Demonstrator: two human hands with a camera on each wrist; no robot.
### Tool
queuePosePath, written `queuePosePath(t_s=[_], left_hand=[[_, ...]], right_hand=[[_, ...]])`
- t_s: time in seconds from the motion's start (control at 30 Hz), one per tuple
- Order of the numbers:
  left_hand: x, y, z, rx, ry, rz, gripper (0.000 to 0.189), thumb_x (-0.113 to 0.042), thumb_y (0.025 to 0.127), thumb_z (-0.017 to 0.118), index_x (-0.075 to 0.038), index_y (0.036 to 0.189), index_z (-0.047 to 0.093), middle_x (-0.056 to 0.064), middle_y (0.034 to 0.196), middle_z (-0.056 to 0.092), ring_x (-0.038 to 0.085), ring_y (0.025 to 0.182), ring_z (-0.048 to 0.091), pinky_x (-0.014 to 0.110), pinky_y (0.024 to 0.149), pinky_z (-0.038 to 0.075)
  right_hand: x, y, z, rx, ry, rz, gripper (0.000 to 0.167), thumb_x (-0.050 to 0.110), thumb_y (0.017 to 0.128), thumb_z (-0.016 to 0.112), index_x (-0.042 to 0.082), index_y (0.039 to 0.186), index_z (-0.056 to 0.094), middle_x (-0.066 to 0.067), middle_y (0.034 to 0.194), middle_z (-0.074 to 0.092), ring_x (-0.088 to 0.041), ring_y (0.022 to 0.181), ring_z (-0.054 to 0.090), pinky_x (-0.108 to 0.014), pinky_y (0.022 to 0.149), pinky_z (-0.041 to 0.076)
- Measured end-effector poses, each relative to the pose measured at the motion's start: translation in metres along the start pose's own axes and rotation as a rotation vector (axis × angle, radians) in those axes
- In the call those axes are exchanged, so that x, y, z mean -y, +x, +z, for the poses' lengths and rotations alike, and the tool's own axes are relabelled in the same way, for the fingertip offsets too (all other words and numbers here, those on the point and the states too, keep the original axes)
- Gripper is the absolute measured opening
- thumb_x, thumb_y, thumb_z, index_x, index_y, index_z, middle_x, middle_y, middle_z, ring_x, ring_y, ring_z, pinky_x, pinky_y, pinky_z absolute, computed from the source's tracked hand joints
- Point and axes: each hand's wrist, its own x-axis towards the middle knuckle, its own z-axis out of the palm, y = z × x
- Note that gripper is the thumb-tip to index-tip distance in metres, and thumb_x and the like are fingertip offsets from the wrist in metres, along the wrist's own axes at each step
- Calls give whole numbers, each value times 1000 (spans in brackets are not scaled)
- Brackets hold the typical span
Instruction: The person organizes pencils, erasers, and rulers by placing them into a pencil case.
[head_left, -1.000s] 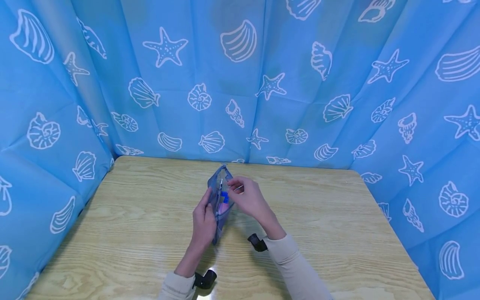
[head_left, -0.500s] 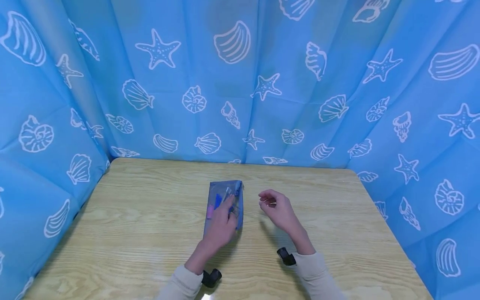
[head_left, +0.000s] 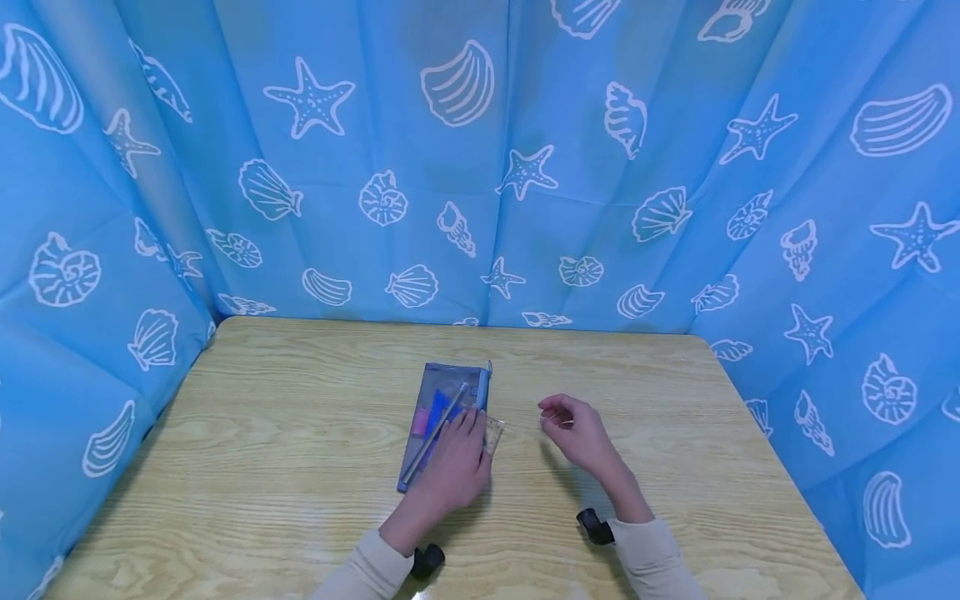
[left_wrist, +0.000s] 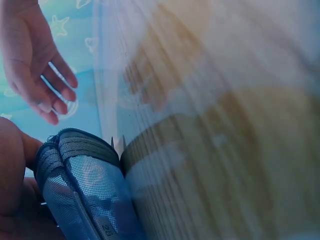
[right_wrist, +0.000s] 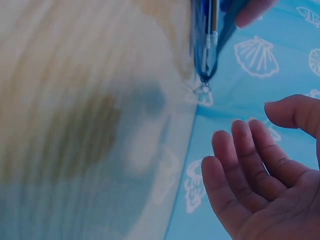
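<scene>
A blue mesh zip pouch (head_left: 450,379) lies flat on the wooden table, left of centre. Through its mesh show a pink piece (head_left: 421,422), a bright blue piece (head_left: 437,406) and a slim silver stick like a pen or pencil (head_left: 435,433). My left hand (head_left: 453,467) rests over the pouch's right side, fingers stretched forward across it. Past its thumb, a clear ruler-like strip (head_left: 494,433) pokes out at the zip edge. The left wrist view has the pouch (left_wrist: 95,180) end-on beside that hand. My right hand (head_left: 583,433) hovers to the right, fingers loosely bent, holding nothing.
The wooden table (head_left: 300,417) has a pale, glossy surface. Blue curtains (head_left: 337,208) with white shell and starfish prints hang behind it and at both sides. Black wrist cameras (head_left: 427,562) sit at both cuffs.
The pouch has gone from upright and gaping to lying flat. My left hand has moved from its side to on top. My right hand has drawn away to the right.
</scene>
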Motion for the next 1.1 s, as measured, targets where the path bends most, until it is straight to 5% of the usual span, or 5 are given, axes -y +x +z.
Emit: queuePosePath(t_s=[0.3, 0.67, 0.9, 1.1], left_hand=[[1, -1, -5, -49, -134, -4, 56, -7, 97, 48, 16, 148, 37, 36, 154, 36, 48, 146, 34, 59, 119, 30], [2, -3, -8, -94, -278, -42, 57, -4, 99, 45, 17, 150, 32, 35, 158, 29, 46, 148, 30, 55, 120, 31], [4, -1, -8, -179, -377, -29, 54, 2, 96, 45, 19, 147, 36, 38, 153, 36, 49, 144, 36, 57, 117, 33], [7, 1, -9, -246, -451, -38, 52, 9, 95, 44, 18, 146, 39, 38, 150, 41, 47, 143, 39, 56, 116, 36]], right_hand=[[7, 9, 29, 127, -7, 16, 38, 1, 90, 71, -5, 126, 64, -13, 110, 69, -23, 95, 65, -39, 83, 57], [29, 32, 58, 222, -280, 40, 70, 14, 75, 89, -8, 133, 58, -21, 126, 61, -34, 114, 60, -47, 97, 52], [31, 38, 60, 229, -372, 75, 58, 17, 70, 92, -5, 116, 67, -12, 100, 64, -23, 88, 56, -38, 80, 53], [33, 39, 58, 249, -218, 143, 35, 5, 76, 84, -2, 104, 65, -7, 87, 62, -18, 76, 55, -30, 67, 49]])
